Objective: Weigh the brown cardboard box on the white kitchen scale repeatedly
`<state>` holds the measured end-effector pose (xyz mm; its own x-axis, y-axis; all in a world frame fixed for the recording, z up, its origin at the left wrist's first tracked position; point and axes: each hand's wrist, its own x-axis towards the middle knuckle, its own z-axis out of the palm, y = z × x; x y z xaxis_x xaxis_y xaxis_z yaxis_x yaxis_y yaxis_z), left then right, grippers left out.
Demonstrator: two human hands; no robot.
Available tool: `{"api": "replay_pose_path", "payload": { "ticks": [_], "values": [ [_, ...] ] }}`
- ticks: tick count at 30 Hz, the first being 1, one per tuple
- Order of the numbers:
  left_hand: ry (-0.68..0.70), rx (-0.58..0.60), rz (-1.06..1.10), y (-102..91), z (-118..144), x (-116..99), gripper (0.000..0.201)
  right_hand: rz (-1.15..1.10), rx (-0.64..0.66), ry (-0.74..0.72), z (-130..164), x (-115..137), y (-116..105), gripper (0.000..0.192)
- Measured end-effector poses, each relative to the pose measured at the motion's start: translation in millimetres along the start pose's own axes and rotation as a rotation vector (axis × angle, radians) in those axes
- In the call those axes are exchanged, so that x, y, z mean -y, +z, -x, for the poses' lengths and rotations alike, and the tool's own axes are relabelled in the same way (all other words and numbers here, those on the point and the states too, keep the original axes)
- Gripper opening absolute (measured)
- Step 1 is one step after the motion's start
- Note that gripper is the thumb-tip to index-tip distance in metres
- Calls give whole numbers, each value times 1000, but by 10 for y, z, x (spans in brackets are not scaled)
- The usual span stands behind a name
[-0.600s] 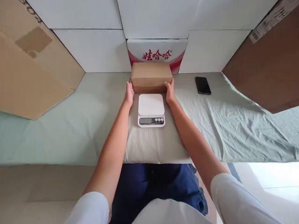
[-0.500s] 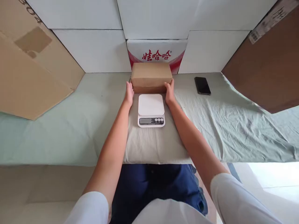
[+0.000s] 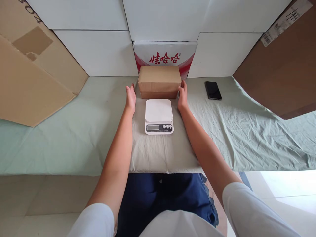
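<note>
The left hand (image 3: 130, 95) lies flat and released on the cloth just left of the cardboard box (image 3: 159, 81), not touching it. The box sits near the table's (image 3: 74, 131) far edge, directly behind the white scale (image 3: 159, 116) — sealed, stiff-sided, likely light. The right hand (image 3: 183, 96), open, rests against its right end; the two short ends look like the surest hold.

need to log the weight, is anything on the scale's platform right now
Empty. The white scale has a bare platform; the brown cardboard box sits on the cloth behind it, between the left hand and right hand.
</note>
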<state>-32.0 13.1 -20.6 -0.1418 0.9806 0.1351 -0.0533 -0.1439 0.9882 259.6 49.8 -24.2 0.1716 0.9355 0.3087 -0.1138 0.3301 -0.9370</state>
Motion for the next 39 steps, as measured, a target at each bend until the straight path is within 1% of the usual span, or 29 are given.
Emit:
{"api": "replay_pose_path", "payload": {
  "ticks": [4, 9, 12, 16, 23, 30, 39],
  "values": [
    [-12, -2, 16, 35, -19, 29, 102, -12, 3, 19, -2, -22, 4, 79],
    [-22, 1, 6, 20, -55, 51, 102, -31, 14, 15, 1, -29, 10, 68],
    [-31, 8, 3, 18, -73, 58, 102, -40, 5, 7, 19, -4, 15, 61],
    [-31, 8, 2, 35, -77, 61, 101, -15, 37, -3, 52, 57, 21, 53],
    [19, 42, -8, 63, -26, 59, 103, -2, 31, -21, 111, 148, 37, 54],
    [5, 57, -6, 69, -5, 28, 106, 7, 35, 7, 129, 165, 50, 54],
    [-14, 60, -8, 97, 52, -50, 103, 30, 28, 19, 143, 176, 61, 56]
  ]
}}
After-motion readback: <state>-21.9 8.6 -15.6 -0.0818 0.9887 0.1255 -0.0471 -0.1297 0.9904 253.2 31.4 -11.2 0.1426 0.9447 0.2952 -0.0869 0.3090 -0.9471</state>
